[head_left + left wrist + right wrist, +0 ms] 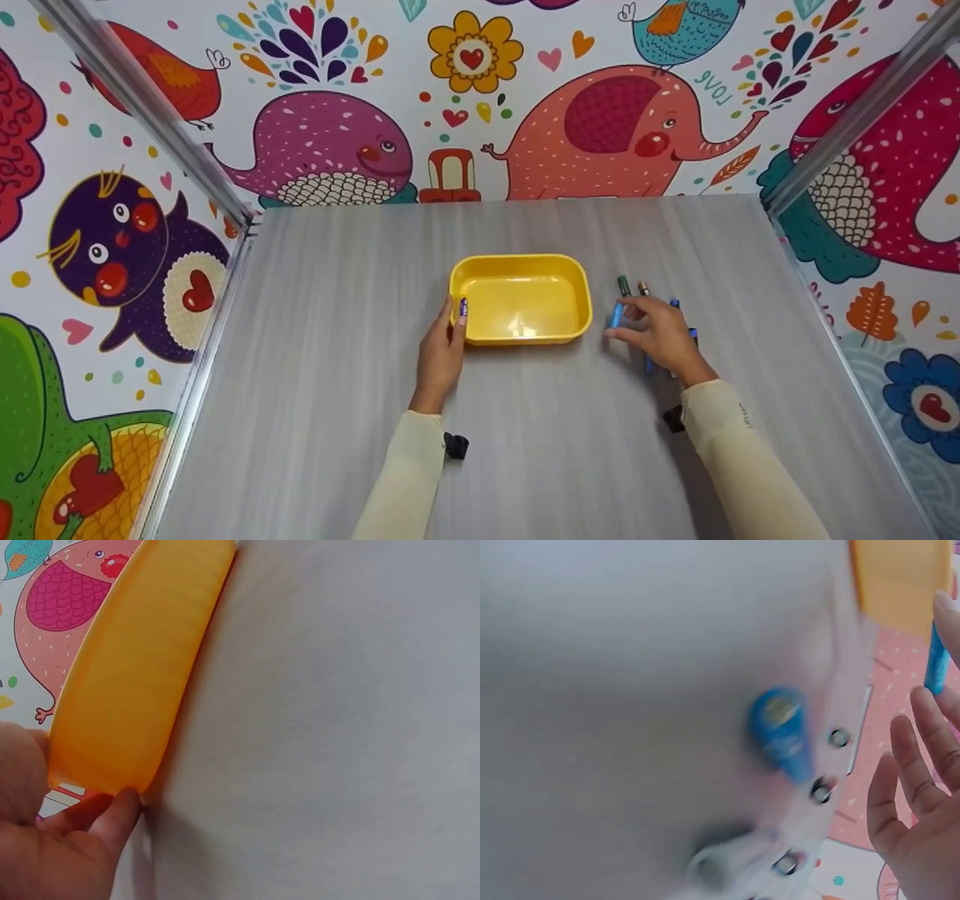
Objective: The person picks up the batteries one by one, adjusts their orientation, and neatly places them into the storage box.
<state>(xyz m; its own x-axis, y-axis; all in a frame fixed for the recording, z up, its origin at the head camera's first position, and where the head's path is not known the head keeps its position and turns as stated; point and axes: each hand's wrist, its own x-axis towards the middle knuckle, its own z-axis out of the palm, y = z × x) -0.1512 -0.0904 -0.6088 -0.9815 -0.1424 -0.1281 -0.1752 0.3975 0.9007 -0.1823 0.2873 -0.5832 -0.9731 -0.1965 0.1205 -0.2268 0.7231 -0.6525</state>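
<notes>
My left hand [441,364] grips the left end of a yellow plastic tray [520,341], which stands on the table. A small purple battery [463,307] shows at the thumb tip by the tray's left wall; whether the thumb holds it I cannot tell. Just right of the tray, my right hand [664,337] pinches a light blue battery [617,315] between thumb and fingertip. In the right wrist view the same light blue battery [936,664] points downward, the other fingers spread apart. Around and partly under this hand are a green battery [623,285], a copper-topped battery [643,287] and several blue ones.
A grey wood-grain table [337,300] lies beneath everything, with metal rails [187,360] and cartoon-printed walls on its sides and back. Blurred in the right wrist view, a blue battery [782,727] and a pale cylinder [720,866] are near the camera.
</notes>
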